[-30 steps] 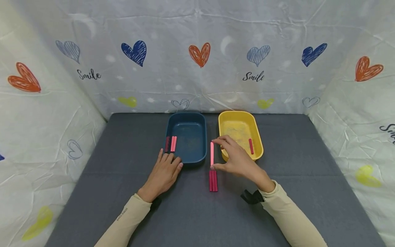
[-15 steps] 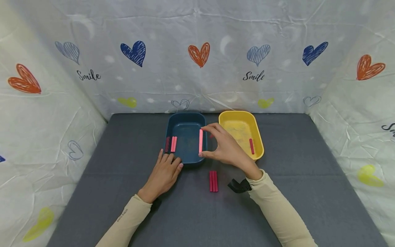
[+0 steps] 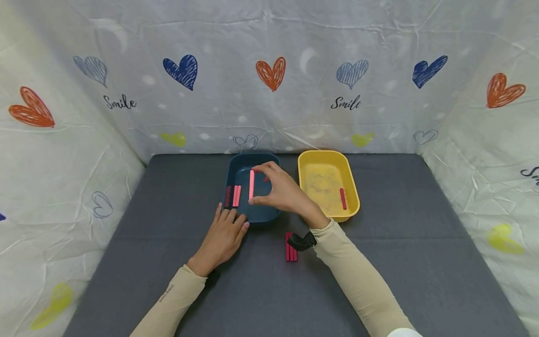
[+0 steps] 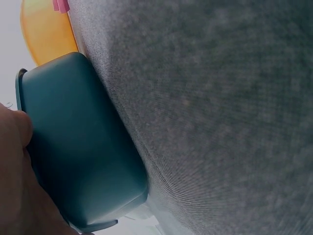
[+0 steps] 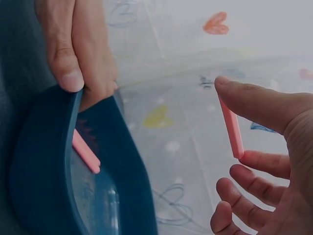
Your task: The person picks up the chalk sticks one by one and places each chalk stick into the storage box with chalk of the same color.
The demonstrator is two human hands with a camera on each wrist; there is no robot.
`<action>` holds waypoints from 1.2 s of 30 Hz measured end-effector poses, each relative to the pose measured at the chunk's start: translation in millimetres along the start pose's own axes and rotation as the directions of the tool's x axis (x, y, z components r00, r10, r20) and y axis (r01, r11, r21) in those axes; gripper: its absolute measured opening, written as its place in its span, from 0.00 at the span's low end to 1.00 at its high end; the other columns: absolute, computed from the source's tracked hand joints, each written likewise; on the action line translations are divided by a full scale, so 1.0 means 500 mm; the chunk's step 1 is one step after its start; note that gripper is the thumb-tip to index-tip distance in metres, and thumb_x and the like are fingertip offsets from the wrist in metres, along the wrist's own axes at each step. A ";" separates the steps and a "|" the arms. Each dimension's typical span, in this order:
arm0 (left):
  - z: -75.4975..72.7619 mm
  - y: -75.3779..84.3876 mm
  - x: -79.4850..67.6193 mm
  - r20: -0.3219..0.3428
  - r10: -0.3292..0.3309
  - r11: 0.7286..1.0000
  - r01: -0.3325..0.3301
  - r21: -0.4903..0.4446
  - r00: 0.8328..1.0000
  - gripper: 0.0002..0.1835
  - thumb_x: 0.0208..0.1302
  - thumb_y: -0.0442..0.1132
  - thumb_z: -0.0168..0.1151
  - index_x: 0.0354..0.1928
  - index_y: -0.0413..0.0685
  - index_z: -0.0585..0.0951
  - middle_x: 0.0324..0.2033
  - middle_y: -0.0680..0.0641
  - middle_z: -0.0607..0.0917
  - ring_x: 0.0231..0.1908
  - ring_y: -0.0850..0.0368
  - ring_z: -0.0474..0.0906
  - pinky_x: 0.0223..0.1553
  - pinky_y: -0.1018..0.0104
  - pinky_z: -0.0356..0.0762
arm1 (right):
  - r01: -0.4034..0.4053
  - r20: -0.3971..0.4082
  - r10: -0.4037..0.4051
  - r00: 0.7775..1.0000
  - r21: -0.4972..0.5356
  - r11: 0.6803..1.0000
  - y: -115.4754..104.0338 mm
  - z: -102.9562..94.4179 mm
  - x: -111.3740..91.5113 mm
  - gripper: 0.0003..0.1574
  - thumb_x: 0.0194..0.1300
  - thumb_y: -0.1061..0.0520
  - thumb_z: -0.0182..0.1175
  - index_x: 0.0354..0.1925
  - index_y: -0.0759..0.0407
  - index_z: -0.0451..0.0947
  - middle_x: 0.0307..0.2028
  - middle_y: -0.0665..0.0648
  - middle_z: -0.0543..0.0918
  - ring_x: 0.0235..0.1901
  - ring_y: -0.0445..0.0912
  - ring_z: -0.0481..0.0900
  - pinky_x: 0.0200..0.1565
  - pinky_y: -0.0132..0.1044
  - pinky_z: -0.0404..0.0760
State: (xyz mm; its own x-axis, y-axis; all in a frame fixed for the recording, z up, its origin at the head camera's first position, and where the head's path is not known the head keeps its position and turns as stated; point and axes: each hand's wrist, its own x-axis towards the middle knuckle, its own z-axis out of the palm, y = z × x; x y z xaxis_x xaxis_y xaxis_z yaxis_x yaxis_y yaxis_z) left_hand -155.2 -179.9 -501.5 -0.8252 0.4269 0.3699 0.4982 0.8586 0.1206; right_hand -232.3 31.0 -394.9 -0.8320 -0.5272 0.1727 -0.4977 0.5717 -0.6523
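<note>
My right hand holds a light pink stick over the blue tray, its ends pinched between thumb and index finger. In the right wrist view the same stick hangs apart from the tray, the other fingers spread below it. My left hand grips the tray's near left rim, the thumb outside and the fingers over the edge. Inside the tray, light pink sticks lie side by side at the left. A dark red shape beside them may be a stick or a reflection; I cannot tell.
To the right stands a yellow tray with one dark red stick in it. Several dark red sticks lie together on the grey table, partly covered by the black wrist strap. A patterned cloth hangs behind.
My right hand has carried the light pink stick leftwards, from beside the yellow tray to above the middle of the blue tray. My left hand has stayed on the rim.
</note>
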 end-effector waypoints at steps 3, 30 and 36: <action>-0.001 0.000 0.000 0.000 -0.001 1.000 0.001 -0.003 1.000 0.11 0.75 0.45 0.50 0.45 0.46 0.78 0.36 0.44 0.77 0.46 0.43 0.73 0.69 0.32 0.53 | -0.007 0.015 0.007 1.000 0.002 1.000 -0.001 0.012 0.014 0.49 0.53 0.41 0.74 0.69 0.49 0.66 0.62 0.53 0.70 0.51 0.46 0.75 0.45 0.38 0.81; 0.004 -0.006 0.000 -0.018 0.023 1.000 -0.023 0.008 1.000 0.10 0.75 0.45 0.51 0.42 0.47 0.77 0.36 0.44 0.76 0.46 0.43 0.72 0.69 0.32 0.53 | -0.138 0.077 0.147 0.986 -0.107 0.985 0.045 0.122 0.104 0.49 0.55 0.41 0.72 0.70 0.52 0.65 0.61 0.55 0.73 0.57 0.50 0.76 0.56 0.45 0.78; 0.005 -0.007 -0.002 0.024 0.008 1.000 -0.009 0.024 1.000 0.11 0.76 0.45 0.49 0.43 0.47 0.76 0.38 0.45 0.75 0.47 0.44 0.72 0.71 0.34 0.50 | -0.171 0.125 0.187 0.974 -0.132 0.977 0.060 0.144 0.116 0.48 0.56 0.41 0.72 0.69 0.52 0.66 0.63 0.55 0.72 0.59 0.49 0.75 0.57 0.45 0.78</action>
State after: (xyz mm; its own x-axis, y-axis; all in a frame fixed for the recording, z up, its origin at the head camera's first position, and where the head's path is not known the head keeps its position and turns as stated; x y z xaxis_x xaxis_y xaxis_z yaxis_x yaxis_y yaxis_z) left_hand -157.1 -182.7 -504.4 -0.8271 0.4407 0.3489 0.4991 0.8613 0.0952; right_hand -277.9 -27.7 -457.9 -0.8731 -0.4853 -0.0460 -0.3762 0.7309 -0.5694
